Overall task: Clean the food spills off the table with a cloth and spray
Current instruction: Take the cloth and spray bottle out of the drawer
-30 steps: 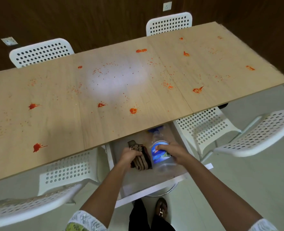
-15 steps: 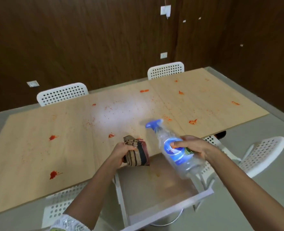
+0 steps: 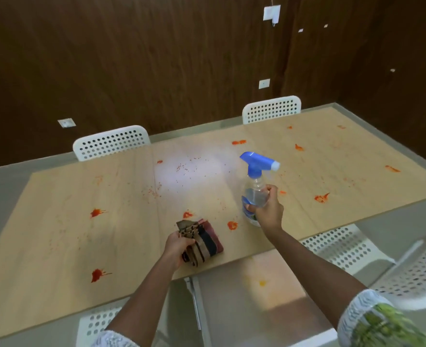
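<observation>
Gripping a clear spray bottle (image 3: pixel 255 194) upright, the right hand (image 3: pixel 268 211) has its fingers (image 3: pixel 251 207) curled around the lower body of the bottle, so the label is partly covered and the thumb (image 3: pixel 269 190) rises along the right side of the plastic. The bottle's blue trigger head (image 3: pixel 258 163) stands well clear above the hand, its white-tipped nozzle pointing right. The bottle's base is close to the table (image 3: pixel 56 241); whether it touches the wood cannot be told.

To the left and nearer, the left hand (image 3: pixel 178 246) closes on a folded striped cloth (image 3: pixel 202 242). The fingers are pressed together over the cloth's left part, with the brown, black and maroon folds sticking out to the right and far side of them. The cloth lies on the table's near edge.

Red food spills (image 3: pixel 97 212) dot the pale wooden top: one just beyond the cloth, one between the cloth and the bottle, others spread to the left, the far side and the right end. Fine red specks lie around a bright glare patch at the middle.

White perforated chairs (image 3: pixel 111 142) stand along the far side, and more at the near side. A grey seat just below the near edge carries a small yellow stain (image 3: pixel 262 283). Dark wood panelling (image 3: pixel 132 58) fills the background.
</observation>
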